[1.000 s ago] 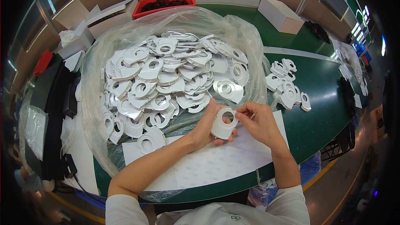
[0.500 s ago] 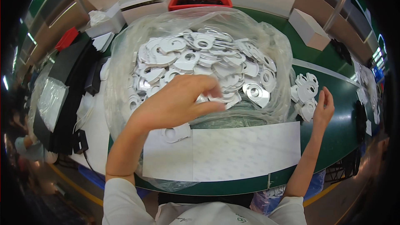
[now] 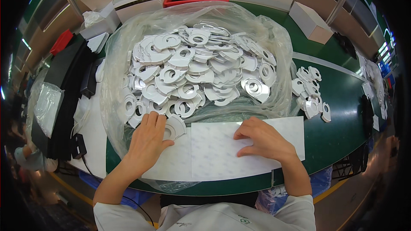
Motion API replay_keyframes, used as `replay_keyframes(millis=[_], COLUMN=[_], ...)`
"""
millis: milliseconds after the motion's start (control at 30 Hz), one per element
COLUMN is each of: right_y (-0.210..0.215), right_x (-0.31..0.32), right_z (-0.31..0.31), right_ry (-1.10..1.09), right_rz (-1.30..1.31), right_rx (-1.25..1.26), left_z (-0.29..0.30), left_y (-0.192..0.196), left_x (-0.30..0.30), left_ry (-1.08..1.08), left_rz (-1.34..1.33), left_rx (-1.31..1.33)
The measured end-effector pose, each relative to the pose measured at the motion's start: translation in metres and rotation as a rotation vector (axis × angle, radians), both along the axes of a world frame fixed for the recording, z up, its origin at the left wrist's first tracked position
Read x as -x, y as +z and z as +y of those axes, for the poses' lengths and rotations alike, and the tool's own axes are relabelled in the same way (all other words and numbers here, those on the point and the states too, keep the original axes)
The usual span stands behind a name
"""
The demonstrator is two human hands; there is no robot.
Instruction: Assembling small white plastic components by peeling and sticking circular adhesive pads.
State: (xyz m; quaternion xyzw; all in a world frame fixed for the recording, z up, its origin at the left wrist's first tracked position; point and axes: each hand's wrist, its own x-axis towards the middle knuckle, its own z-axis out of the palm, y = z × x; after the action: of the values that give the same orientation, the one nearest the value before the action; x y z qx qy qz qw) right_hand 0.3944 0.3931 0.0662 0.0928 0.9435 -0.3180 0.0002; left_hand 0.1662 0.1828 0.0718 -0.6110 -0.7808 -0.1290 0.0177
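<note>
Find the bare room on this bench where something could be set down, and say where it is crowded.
Free: the green table between the white sheet and the small pile of white rings, and the strip behind that pile toward the white box. Crowded: the clear bag heaped with rings, the black parts at left, and the sheet under both hands.
</note>
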Motion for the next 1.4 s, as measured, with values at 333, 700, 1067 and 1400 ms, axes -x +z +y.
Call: replay_keyframes(millis=[333, 700, 1067, 1400], right_y=[-0.002, -0.009, -0.003, 0.001], right_x=[0.0, 0.001, -0.007, -0.006], right_z=[-0.011, -0.005, -0.036, 0.003], right_ry=[-0.171, -0.075, 0.151, -0.346], right_rz=[-0.141, -0.074, 0.008, 0.766], right_rx=[-0.079, -0.003, -0.461, 0.557], left_z=[0.043, 0.136, 0.141, 0.133], left_y=[0.04, -0.046, -0.062, -0.066], left_x=[-0.019, -0.061, -0.075, -0.077], left_ry=[-0.154, -0.066, -0.116, -0.121], left_rz=[-0.222, -2.618, -2.407, -2.244], left_rx=[-0.053, -0.232, -0.125, -0.016])
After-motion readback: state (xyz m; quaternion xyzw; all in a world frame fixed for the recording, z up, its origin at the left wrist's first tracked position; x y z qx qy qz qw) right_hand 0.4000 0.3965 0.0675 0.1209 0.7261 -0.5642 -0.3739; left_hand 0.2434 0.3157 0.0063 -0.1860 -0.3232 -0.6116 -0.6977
